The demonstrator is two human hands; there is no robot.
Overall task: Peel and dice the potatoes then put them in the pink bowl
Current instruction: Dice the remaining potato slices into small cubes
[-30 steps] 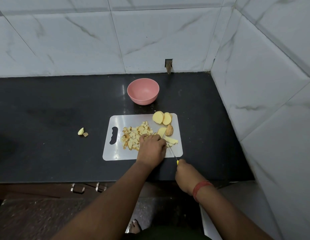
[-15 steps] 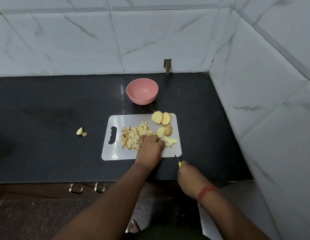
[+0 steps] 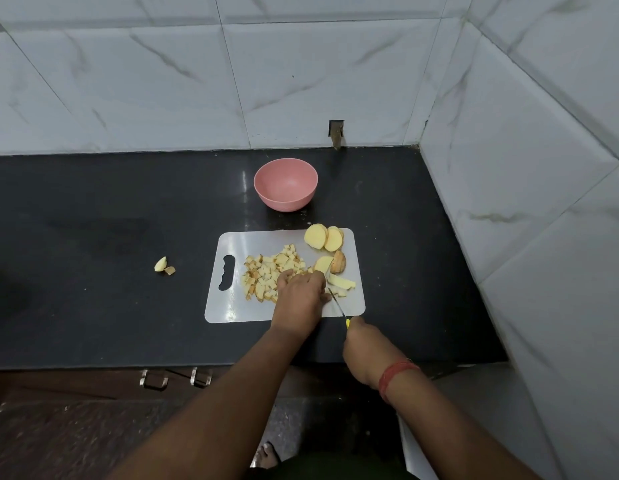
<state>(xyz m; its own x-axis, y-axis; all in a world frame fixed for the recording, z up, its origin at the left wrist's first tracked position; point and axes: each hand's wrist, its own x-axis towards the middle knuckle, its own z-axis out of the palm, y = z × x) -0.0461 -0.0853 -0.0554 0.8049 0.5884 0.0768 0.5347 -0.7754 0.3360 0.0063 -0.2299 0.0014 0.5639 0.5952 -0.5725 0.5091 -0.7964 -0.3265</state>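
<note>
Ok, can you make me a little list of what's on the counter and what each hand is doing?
bowl: round pink bowl, empty, behind the board
board: white plastic cutting board
diced: pale potato cubes piled on the board
uncut: round potato slices at the board's far right corner
left hand: presses on potato
right hand: grips yellow-handled knife
stray: potato bits on the black counter

Glossy black stone counter (image 3: 93, 209), smooth white plastic cutting board (image 3: 232, 310), matt pink bowl (image 3: 285, 184), marbled glossy tiles (image 3: 162, 81).
</note>
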